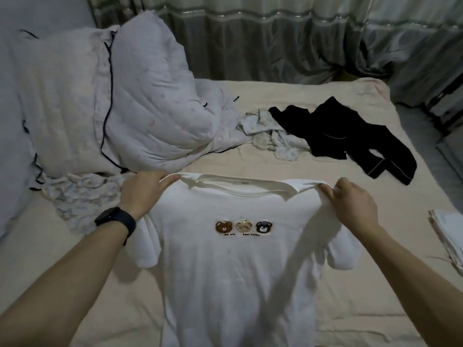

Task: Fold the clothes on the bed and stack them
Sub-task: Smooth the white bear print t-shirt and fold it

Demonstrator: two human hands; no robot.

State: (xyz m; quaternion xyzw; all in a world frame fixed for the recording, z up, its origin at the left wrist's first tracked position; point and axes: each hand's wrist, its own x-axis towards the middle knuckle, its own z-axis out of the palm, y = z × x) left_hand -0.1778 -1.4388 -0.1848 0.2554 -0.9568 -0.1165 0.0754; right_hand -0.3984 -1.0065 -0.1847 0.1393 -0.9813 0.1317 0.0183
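Your left hand (146,189) and right hand (352,204) each pinch a shoulder of the white cotton bear-print T-shirt (235,266) | collar far, hem toward you over the beige bed sheet (275,96) | both hands equally near.

Items on the bed (75,296) are counted as follows.

- One white T-shirt (225,284) at the near edge, bearing three bear faces (243,226).
- One black garment (350,139) toward the far right corner.
- Two pale patterned garments: the first patterned garment (273,136) touches the black garment, and the second patterned garment (82,199) lies by the left edge.
- One folded white pile (448,231) at the right edge; its piece count cannot be told.
- One quilt (155,108) at the far left corner.
- Two hands: left hand (142,191) and right hand (350,204).
- One black wristband (115,220).
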